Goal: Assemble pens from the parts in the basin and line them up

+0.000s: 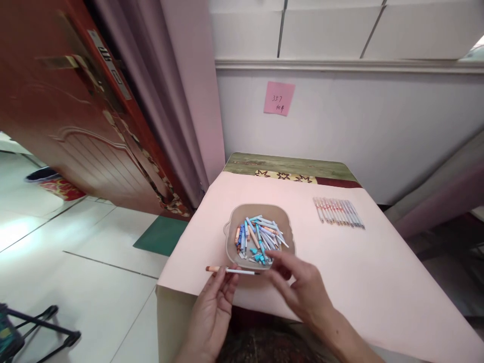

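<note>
A slim pen with an orange-brown end lies across the fingers of my left hand, held near the front edge of the table. Its dark tip points right, towards my right hand. The fingers of my right hand are curved and apart, over the front right rim of a beige bin; nothing shows between them. Inside the bin lie several blue, white and orange pen parts and small turquoise pieces.
On the right of the pink-covered table, several pens lie side by side in a row. A pink note is on the wall behind. A wooden door and a curtain stand at the left.
</note>
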`<act>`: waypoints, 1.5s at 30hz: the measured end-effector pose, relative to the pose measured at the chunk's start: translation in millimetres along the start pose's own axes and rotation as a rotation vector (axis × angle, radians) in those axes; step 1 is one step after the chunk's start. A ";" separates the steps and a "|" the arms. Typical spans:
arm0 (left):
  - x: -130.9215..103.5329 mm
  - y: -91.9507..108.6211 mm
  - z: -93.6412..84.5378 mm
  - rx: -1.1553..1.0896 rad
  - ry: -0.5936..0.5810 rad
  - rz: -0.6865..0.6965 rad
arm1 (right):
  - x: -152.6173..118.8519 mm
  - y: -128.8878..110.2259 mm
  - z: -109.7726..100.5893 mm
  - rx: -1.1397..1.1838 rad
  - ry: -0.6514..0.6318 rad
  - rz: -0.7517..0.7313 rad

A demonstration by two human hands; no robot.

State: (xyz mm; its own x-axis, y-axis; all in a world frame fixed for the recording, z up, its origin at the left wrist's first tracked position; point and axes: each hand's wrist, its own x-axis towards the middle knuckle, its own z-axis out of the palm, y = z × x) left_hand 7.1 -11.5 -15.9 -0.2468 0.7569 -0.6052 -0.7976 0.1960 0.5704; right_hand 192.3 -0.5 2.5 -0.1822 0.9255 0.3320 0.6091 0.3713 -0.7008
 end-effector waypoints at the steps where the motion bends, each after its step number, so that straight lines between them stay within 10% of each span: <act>1: 2.9 4.6 0.2 -0.016 0.018 0.013 | 6.6 5.8 -4.4 -0.064 0.035 0.041; 13: 13.2 22.2 -2.7 -0.085 0.035 0.001 | 64.3 22.0 20.5 -0.803 -0.481 0.263; 25: 16.5 22.9 0.0 -0.098 0.035 -0.033 | 77.8 37.4 3.1 -0.793 -0.268 0.314; 37: 16.4 26.9 3.9 -0.094 0.013 0.003 | 97.4 35.9 15.0 -0.779 -0.398 0.203; 45: 11.0 18.2 11.3 -0.091 -0.014 0.014 | 102.5 24.1 58.2 -0.703 -0.493 0.128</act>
State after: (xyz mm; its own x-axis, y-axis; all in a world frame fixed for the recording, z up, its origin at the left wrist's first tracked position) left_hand -3.9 7.5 -5.8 -0.2509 0.7681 -0.5891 -0.8410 0.1284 0.5256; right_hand 143.4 107.7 -17.1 -0.2944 0.9442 -0.1478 0.9538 0.2806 -0.1073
